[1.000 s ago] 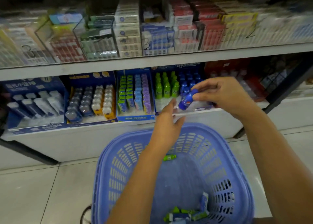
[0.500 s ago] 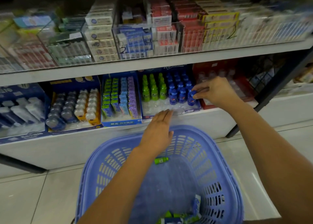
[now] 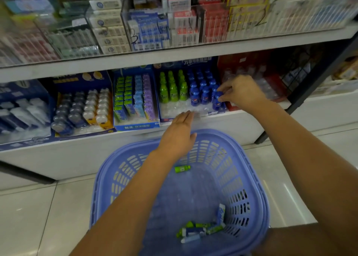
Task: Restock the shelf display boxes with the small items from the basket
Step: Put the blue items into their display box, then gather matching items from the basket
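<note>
The head camera is looking forward and down, hanging right over the blue basket point(image 3: 219, 134), which is filling the near, lower part of the frame. It's facing the shelving almost square on. The display boxes point(image 3: 135, 126) are running across the middle and the upper shelf point(image 3: 174, 55) is spanning the far top. It's sitting close in: both forearms are lying across the frame from the near edge, with the left hand point(image 3: 180, 135) at centre and the right hand point(image 3: 242, 93) just right of it, at a blue bottle point(image 3: 217, 100). The wide lens is bowing the shelf lines.

basket point(image 3: 233, 186): lilac-blue, slotted
pinched bottle point(image 3: 217, 101): blue
bottles point(image 3: 172, 92) left of the grip: green
display box point(image 3: 242, 61) right of the grip: red
</note>
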`<state>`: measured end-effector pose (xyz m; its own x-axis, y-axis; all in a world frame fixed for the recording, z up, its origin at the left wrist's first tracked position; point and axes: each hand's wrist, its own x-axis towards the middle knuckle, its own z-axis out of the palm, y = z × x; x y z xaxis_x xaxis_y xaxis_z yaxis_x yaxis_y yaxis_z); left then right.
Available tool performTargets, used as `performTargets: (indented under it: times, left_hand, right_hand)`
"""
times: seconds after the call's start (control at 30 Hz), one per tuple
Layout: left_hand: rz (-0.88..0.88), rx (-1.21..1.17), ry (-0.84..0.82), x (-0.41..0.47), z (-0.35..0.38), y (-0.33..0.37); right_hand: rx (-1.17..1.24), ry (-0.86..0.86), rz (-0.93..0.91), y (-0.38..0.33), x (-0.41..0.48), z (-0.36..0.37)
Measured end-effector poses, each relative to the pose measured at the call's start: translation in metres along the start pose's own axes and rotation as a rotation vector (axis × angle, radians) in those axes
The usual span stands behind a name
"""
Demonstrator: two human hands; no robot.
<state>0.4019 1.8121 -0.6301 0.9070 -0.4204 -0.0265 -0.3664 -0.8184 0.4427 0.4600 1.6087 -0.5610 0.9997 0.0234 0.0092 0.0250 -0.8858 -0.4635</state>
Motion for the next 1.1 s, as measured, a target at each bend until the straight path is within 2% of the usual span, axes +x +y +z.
performTargets:
  times: [0.07,0.13,0.17,0.3,0.37,0.43,0.57,0.63,0.77,0.97,1.1]
  left_hand:
    - [0.047,-0.086,0.177,-0.012,0.007,0.000]
    - [0.031,-0.192,0.246,-0.026,0.025,-0.003]
    - [-0.007,-0.236,0.159,-0.034,0.038,-0.006]
    - [-0.225,-0.174,-0.578,-0.071,0.102,-0.029]
    - [-0.213,-0.130,-0.796,-0.089,0.133,-0.041]
    - [-0.165,-0.097,-0.919,-0.104,0.158,-0.049]
    - [-0.073,-0.031,-1.048,-0.119,0.189,-0.052]
    - [-0.069,-0.029,-1.040,-0.120,0.199,-0.056]
    - [-0.138,-0.103,-1.032,-0.115,0.209,-0.063]
    - [-0.218,-0.137,-0.993,-0.116,0.223,-0.063]
    - [-0.155,-0.068,-0.986,-0.115,0.225,-0.056]
  right_hand:
    - [0.000,0.093,-0.043,-0.009,-0.011,-0.002]
    - [0.045,-0.016,-0.089,-0.022,-0.026,0.008]
    - [0.012,-0.156,-0.116,-0.029,-0.036,0.021]
    - [-0.306,-0.799,-0.123,-0.027,-0.081,0.112]
    - [-0.418,-1.035,-0.084,-0.004,-0.103,0.157]
    - [-0.484,-1.186,-0.047,0.019,-0.120,0.190]
    - [-0.631,-1.269,-0.110,0.047,-0.142,0.231]
    - [-0.662,-1.312,-0.138,0.055,-0.142,0.239]
    - [-0.667,-1.357,-0.057,0.069,-0.138,0.251]
    - [-0.656,-1.406,-0.041,0.078,-0.140,0.260]
    - [-0.707,-1.399,-0.059,0.071,-0.133,0.254]
